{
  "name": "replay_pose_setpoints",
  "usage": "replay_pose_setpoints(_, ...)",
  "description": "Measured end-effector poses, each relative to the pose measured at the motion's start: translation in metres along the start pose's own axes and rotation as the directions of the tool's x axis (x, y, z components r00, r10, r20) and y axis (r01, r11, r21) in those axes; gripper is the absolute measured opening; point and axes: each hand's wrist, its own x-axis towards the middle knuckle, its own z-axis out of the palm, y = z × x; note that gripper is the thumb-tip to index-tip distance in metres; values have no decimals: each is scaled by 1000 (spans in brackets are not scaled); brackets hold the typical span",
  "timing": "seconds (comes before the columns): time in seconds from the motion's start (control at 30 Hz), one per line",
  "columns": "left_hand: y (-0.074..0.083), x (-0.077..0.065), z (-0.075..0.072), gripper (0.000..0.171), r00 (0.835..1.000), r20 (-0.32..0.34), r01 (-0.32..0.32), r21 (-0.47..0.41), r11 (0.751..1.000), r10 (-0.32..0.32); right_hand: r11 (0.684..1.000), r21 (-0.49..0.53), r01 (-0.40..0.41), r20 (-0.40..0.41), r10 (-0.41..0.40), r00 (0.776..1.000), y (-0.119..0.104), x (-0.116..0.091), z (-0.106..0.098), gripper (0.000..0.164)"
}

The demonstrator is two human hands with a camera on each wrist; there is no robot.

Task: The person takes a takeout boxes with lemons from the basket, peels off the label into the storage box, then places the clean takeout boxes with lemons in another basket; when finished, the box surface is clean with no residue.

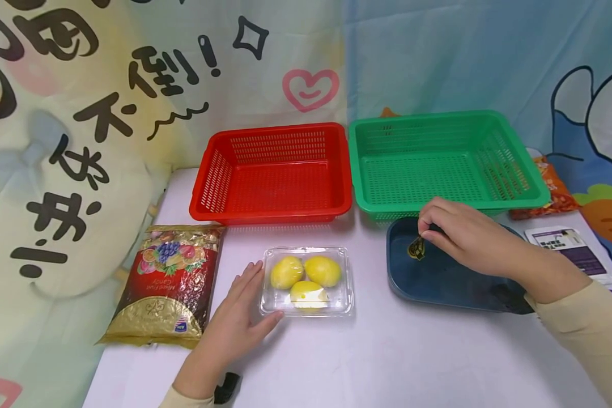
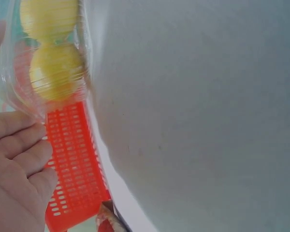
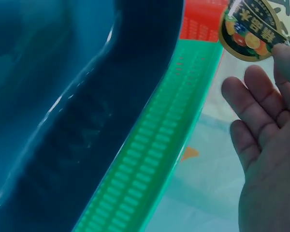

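Note:
My left hand [image 1: 237,317] lies beside a clear plastic box of lemons [image 1: 306,281], its fingers fairly straight along the left side and the thumb at the near left corner. In the left wrist view two lemons [image 2: 57,72] show through the plastic. Over a dark blue tray [image 1: 438,283], my right hand [image 1: 469,238] pinches a small round black-and-gold fruit sticker [image 3: 249,31] between thumb and index finger. The right wrist view shows fruit pictures and lettering on it, with the other fingers loosely bent.
A red basket [image 1: 270,218] and a green basket [image 1: 438,201] stand side by side at the back. Mixed fruit candy fills a bag [image 1: 165,283] at left. An orange packet [image 1: 553,190] and a white-and-purple package [image 1: 571,252] lie at right.

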Motion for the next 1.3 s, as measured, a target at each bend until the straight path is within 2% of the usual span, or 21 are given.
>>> replay_pose_setpoints(0.2, 0, 0, 0, 96, 999, 26, 30, 7, 1000, -30, 1000, -20, -7, 35, 7, 999, 13, -11, 3, 23)
replay_pose_setpoints(0.4, 1, 0, -2, 95, 999, 30, 41, 8, 999, -41, 998, -43, -45, 88, 49, 995, 20, -18, 5, 23)
replay_pose_setpoints(0.7, 0, 0, -1, 96, 999, 17, 27, 2, 1000, -27, 998, -31, -46, 130, 49, 990, 25, -20, 15, 21)
replay_pose_setpoints(0.93, 1, 0, -2, 96, 997, 46, 55, -1, 998, -55, 999, -34, -34, 175, 40, 984, 30, -19, 22, 20)
replay_pose_setpoints(1.3, 0, -1, -1, 96, 1000, 16, 20, -3, 1000, -20, 999, -41, -7, 240, 16, 971, 34, -14, 32, 23)
